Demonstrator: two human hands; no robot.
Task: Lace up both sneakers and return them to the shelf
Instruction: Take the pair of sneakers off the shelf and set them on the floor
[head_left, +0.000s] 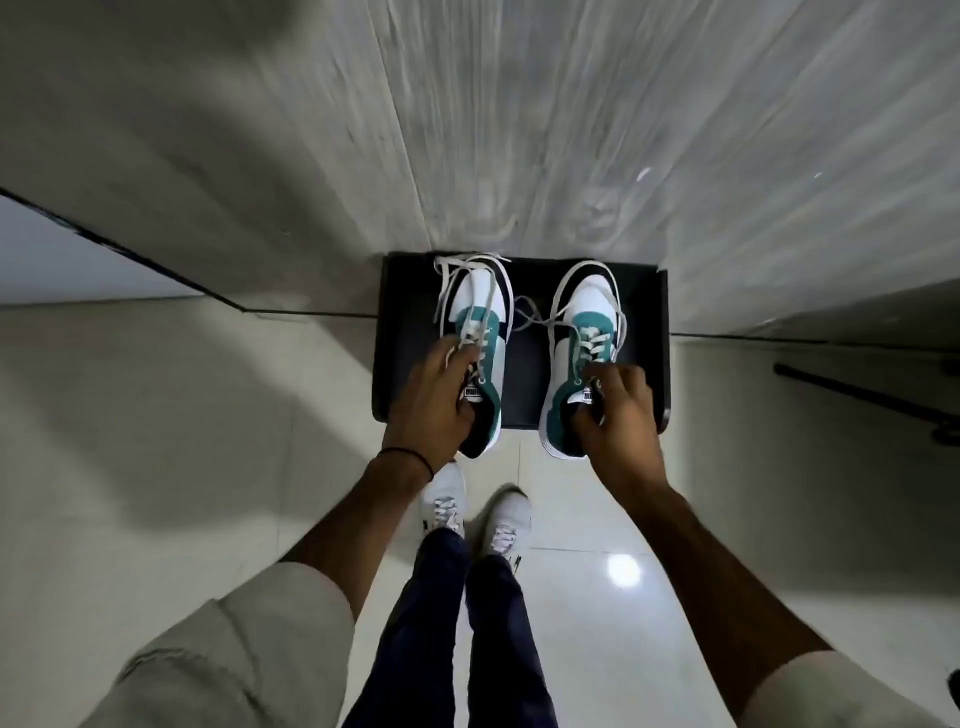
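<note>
Head view: at 12 o'clock from the person's feet (445, 500), a black shelf (531, 379) sits against the wall (519, 130). The left sneaker (480, 304) and right sneaker (587, 306) point toes to the wall, on or just above the shelf, and their heels overhang its near edge, probably so the collars stay reachable. The left hand (434, 402), at 9 o'clock of the pair, curls its fingers into the left sneaker's opening and clamps the collar, and the right hand (618, 415), at 3 o'clock, grips the right sneaker likewise. The laces (525, 310) trail loose between them, so the lacing looks unfinished.
</note>
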